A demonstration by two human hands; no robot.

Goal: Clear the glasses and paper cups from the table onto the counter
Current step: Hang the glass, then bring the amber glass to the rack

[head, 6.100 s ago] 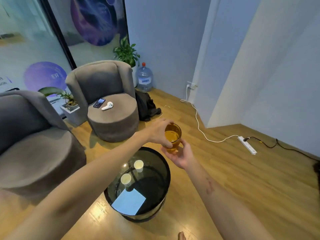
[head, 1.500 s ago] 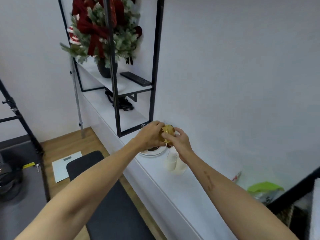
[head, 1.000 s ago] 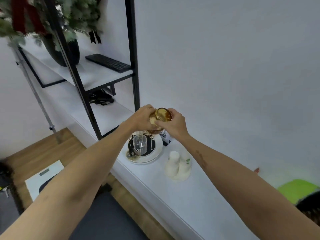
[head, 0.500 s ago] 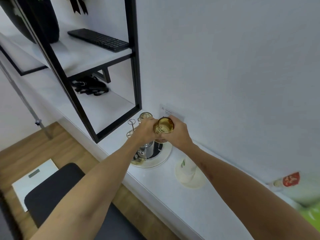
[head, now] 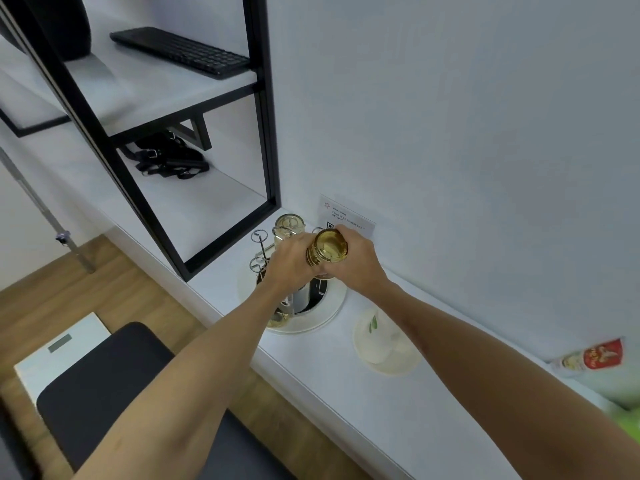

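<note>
Above the round white tray (head: 332, 315) on the counter (head: 398, 403), both hands hold one amber glass (head: 327, 251), turned with its base toward the camera. Left hand (head: 291, 263) and right hand (head: 356, 261) curl around it, over the wire rack (head: 260, 249). Another glass (head: 289, 225) stands behind.

keyboard (head: 180, 51) on shelf (head: 145, 95), black straps (head: 169, 161)
</note>
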